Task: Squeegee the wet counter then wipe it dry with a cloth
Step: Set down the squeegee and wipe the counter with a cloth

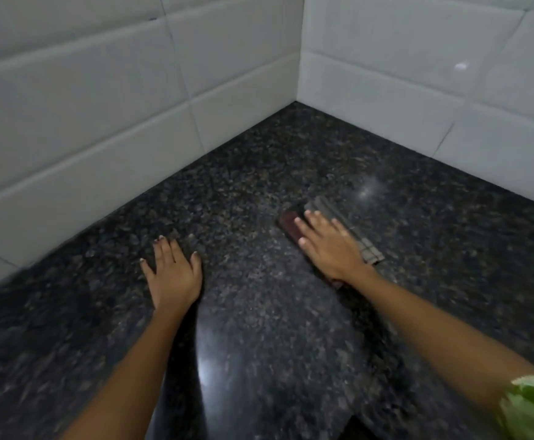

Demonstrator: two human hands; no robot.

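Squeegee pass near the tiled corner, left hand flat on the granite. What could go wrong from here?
1. The left hand is planted flat on the glossy counter; if the surface is wet it may slip.
2. The right hand presses on top of the squeegee rather than wrapping it, so the blade could skid or tilt.
3. The tiled wall corner is tight; streaks may be left there.

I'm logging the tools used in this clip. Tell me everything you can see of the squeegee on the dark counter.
The squeegee is a long, flat bar lying low on the speckled dark granite counter, running diagonally from near the corner toward the person. It shows a grey ribbed strip along its far side and a dark reddish-brown part along its near side, seen at both ends; the image is too blurred to tell the material. The right hand lies flat over its middle, fingers extended, hiding the centre. Nothing else touches it.
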